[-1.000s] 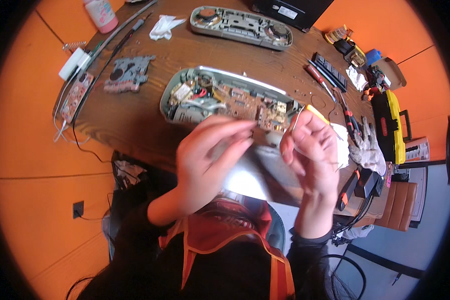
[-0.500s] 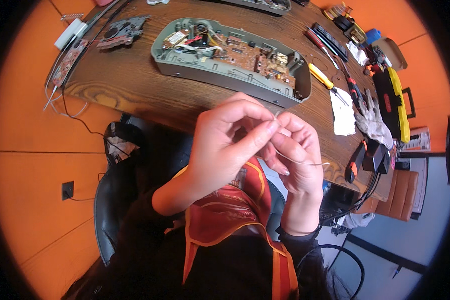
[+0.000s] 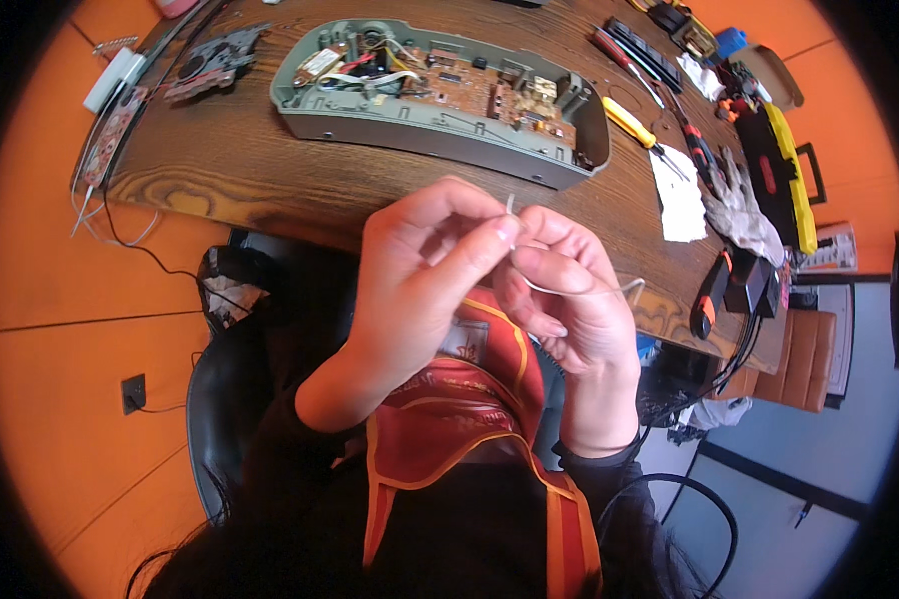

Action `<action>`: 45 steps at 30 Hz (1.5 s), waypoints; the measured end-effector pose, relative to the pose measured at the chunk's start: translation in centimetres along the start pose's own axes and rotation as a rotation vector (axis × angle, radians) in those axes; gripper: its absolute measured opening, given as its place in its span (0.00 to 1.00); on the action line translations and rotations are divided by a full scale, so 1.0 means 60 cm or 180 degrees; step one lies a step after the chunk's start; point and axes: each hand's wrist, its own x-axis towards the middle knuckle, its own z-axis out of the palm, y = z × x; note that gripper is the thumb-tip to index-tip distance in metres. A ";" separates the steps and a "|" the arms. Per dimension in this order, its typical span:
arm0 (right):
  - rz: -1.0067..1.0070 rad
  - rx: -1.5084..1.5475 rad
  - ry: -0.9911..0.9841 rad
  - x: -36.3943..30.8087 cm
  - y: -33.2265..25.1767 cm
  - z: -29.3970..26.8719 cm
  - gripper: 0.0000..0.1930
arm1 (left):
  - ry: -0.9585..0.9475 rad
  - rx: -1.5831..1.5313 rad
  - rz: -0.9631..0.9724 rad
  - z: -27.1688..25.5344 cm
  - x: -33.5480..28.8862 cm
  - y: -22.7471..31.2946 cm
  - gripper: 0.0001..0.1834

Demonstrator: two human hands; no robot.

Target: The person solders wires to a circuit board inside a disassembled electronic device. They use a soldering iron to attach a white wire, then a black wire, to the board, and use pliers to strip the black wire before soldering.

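Both hands are raised in front of the table's near edge, their fingertips meeting. A thin white wire is pinched between them. A short end of it sticks up above the fingertips, and the rest runs across the right palm to a bent tip beside that hand. My left hand closes thumb and forefinger on the wire. My right hand is closed on it too, its lower fingers curled. Just beyond the hands lies an opened grey-green device housing with brown circuit boards and loose wires inside.
On the wooden table, a yellow screwdriver, white paper, a grey glove, an orange-black cutter and a yellow-black toolbox lie to the right. Circuit parts and a power strip are at left.
The view has shifted slightly, so the housing sits higher and farther left. More of the wire's short end shows above the fingertips. Both hands keep their pinch.
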 end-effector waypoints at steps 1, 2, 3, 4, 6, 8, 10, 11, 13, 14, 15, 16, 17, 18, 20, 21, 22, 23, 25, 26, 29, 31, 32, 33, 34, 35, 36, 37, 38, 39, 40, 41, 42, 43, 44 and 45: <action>-0.0008 0.0005 -0.0008 0.001 0.000 0.000 0.03 | 0.0077 0.0075 0.0023 -0.001 0.001 -0.002 0.01; 0.0009 -0.0018 0.0009 0.001 0.000 -0.001 0.03 | 0.0088 0.0072 0.0054 -0.002 0.001 -0.003 0.01; 0.0019 -0.0055 0.0033 0.001 0.000 -0.001 0.03 | 0.0138 0.0057 0.0037 -0.002 0.001 -0.004 0.01; 0.0013 -0.0037 0.0028 0.002 0.001 -0.001 0.03 | 0.0196 0.0047 0.0022 -0.002 0.001 -0.005 0.01; -0.0003 -0.0030 0.0021 0.002 0.002 -0.001 0.03 | 0.0160 0.0013 0.0012 -0.004 0.001 -0.006 0.02; 0.0000 -0.0004 0.0014 0.003 0.002 0.000 0.03 | 0.0174 0.0004 0.0009 -0.005 0.000 -0.007 0.01; -0.0002 -0.0005 0.0014 0.003 0.001 0.000 0.03 | 0.0147 -0.0010 -0.0019 -0.007 -0.001 -0.008 0.01; -0.0008 -0.0019 0.0020 0.004 0.001 0.000 0.04 | 0.0133 -0.0056 -0.0039 -0.008 -0.001 -0.009 0.01; -0.0041 -0.0243 0.0202 0.004 0.002 0.000 0.06 | 0.0264 -0.0053 -0.0049 -0.011 0.000 -0.011 0.01; -0.0071 -0.0459 0.0363 0.002 0.003 0.000 0.06 | 0.0341 -0.0072 -0.0046 -0.013 0.000 -0.011 0.00; -0.0203 -0.0666 0.0441 0.000 0.003 0.000 0.07 | 0.0504 0.0006 0.0089 -0.015 0.001 -0.011 0.00; -0.0422 -0.1078 0.0611 0.000 0.004 -0.002 0.15 | 0.0643 0.0060 0.0219 -0.017 0.002 -0.011 0.01; -0.1041 -0.1756 0.0685 0.000 0.008 -0.002 0.19 | 0.0684 -0.0007 0.0279 -0.020 0.003 -0.011 0.02; -0.1612 -0.2442 0.0747 0.002 0.015 -0.001 0.23 | 0.0639 0.0095 0.0273 -0.024 0.004 -0.011 0.02; -0.2135 -0.3281 0.0268 -0.007 0.012 -0.003 0.25 | 0.0577 0.0322 0.0265 -0.029 0.006 -0.011 0.03; -0.2169 -0.3629 0.0115 -0.012 0.010 -0.003 0.21 | 0.0578 0.0256 0.0265 -0.031 0.007 -0.013 0.02; -0.2304 -0.3912 -0.0007 -0.016 0.008 -0.002 0.17 | 0.0537 0.0328 0.0245 -0.031 0.008 -0.015 0.01; -0.2274 -0.3950 0.0085 -0.018 0.012 0.000 0.09 | 0.0522 0.0391 0.0226 -0.031 0.009 -0.018 0.01; -0.2449 -0.4326 0.0368 -0.023 0.019 0.005 0.09 | 0.0518 0.0416 0.0195 -0.030 0.010 -0.020 0.01; -0.2444 -0.4554 0.0484 -0.025 0.023 0.006 0.09 | 0.0539 0.0376 0.0178 -0.029 0.010 -0.020 0.02; -0.2486 -0.4814 0.0288 -0.029 0.037 0.003 0.12 | 0.0540 -0.0587 -0.0294 -0.028 0.007 -0.013 0.04; -0.2518 -0.5012 0.0028 -0.030 0.047 -0.002 0.14 | 0.0424 -0.1418 -0.0648 -0.027 0.006 -0.007 0.07; -0.2608 -0.5047 -0.0040 -0.030 0.051 -0.004 0.14 | 0.0481 -0.1644 -0.0892 -0.026 0.006 -0.006 0.07; -0.2677 -0.5039 -0.0065 -0.030 0.054 -0.006 0.14 | 0.0543 -0.1698 -0.0991 -0.024 0.006 -0.006 0.07; -0.2723 -0.4988 -0.0051 -0.031 0.055 -0.006 0.14 | 0.0576 -0.1708 -0.1072 -0.022 0.006 -0.006 0.07; -0.3182 -0.4626 -0.0011 -0.027 0.057 -0.007 0.12 | 0.0668 -0.1634 -0.0972 -0.021 0.005 -0.006 0.07; -0.3253 -0.4143 0.0341 -0.033 0.053 -0.002 0.11 | 0.0674 -0.1351 -0.0868 -0.020 0.003 -0.004 0.07; -0.3266 -0.4001 0.0859 -0.027 0.047 -0.005 0.11 | 0.0611 -0.1082 -0.0780 -0.017 0.000 -0.004 0.07; -0.3440 -0.3642 0.1261 -0.021 0.040 -0.006 0.11 | 0.0518 -0.0867 -0.0662 -0.015 -0.002 -0.004 0.06; -0.2897 -0.3325 0.1296 -0.018 0.031 -0.005 0.11 | 0.0447 -0.0795 -0.0638 -0.010 -0.005 -0.004 0.06; -0.2354 -0.3012 0.1324 -0.015 0.022 -0.005 0.11 | 0.0305 -0.0764 -0.0687 -0.009 -0.006 -0.005 0.07; -0.2052 -0.2728 0.1182 -0.008 0.020 -0.004 0.09 | 0.0263 -0.0613 -0.0687 -0.004 -0.010 -0.005 0.07; -0.1996 -0.2427 0.0760 0.002 0.020 -0.006 0.08 | 0.0222 -0.0457 -0.0680 0.000 -0.013 -0.006 0.07; -0.1825 -0.2101 0.0726 0.001 0.022 -0.001 0.08 | 0.0155 -0.0472 -0.0612 0.001 -0.013 -0.007 0.07; -0.1646 -0.1774 0.0689 0.003 0.026 0.002 0.08 | 0.0150 -0.0431 -0.0626 0.001 -0.014 -0.007 0.07; -0.1595 -0.1635 0.0679 0.005 0.026 0.002 0.08 | 0.0149 -0.0389 -0.0643 0.001 -0.015 -0.007 0.06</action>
